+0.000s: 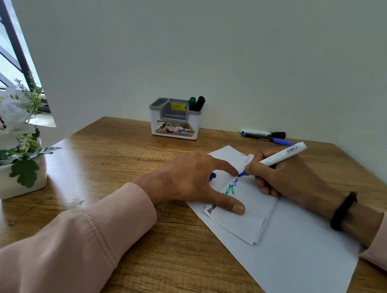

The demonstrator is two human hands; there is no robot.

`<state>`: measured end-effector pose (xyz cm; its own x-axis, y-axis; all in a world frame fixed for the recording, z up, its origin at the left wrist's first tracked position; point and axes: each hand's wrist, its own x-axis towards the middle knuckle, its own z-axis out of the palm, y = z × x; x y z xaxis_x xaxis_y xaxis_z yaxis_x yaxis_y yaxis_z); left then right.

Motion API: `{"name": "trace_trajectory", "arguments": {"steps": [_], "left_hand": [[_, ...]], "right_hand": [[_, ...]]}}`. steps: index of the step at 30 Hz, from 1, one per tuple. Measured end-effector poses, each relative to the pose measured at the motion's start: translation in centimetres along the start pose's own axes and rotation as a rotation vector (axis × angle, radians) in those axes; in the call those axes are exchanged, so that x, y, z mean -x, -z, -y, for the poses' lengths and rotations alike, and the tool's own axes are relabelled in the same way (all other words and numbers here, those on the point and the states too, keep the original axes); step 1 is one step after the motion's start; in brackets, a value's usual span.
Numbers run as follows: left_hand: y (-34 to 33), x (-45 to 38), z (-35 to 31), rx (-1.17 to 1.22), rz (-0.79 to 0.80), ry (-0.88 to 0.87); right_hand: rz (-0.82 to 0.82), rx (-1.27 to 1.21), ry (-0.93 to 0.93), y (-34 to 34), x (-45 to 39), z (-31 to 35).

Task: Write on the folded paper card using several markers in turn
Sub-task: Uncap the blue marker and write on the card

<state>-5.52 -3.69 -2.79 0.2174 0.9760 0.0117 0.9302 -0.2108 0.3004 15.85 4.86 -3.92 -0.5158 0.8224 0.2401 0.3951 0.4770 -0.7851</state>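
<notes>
A folded white paper card [249, 212] lies on a larger white sheet [301, 247] on the wooden desk. It carries black, green and blue writing. My right hand [283, 176] grips a white-barrelled blue marker [278, 157], its tip touching the card's upper edge beside the blue writing. My left hand [196, 181] presses on the card with spread index finger and thumb. A blue cap [212, 176] peeks out under that hand; whether the hand holds it is unclear.
A white and grey pen holder [175, 123] stands at the back wall with a green marker [192, 103] and a black marker [200, 103] in it. Two more markers [265, 136] lie to its right. A white flower pot [16, 174] stands at the left.
</notes>
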Motion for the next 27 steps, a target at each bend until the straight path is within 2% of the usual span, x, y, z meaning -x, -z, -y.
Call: {"name": "trace_trajectory", "arguments": {"steps": [27], "left_hand": [[-0.02,-0.04,0.10,-0.004,-0.014,0.004]], "right_hand": [[-0.030,0.083,-0.025,-0.08,-0.11,0.28]]}}
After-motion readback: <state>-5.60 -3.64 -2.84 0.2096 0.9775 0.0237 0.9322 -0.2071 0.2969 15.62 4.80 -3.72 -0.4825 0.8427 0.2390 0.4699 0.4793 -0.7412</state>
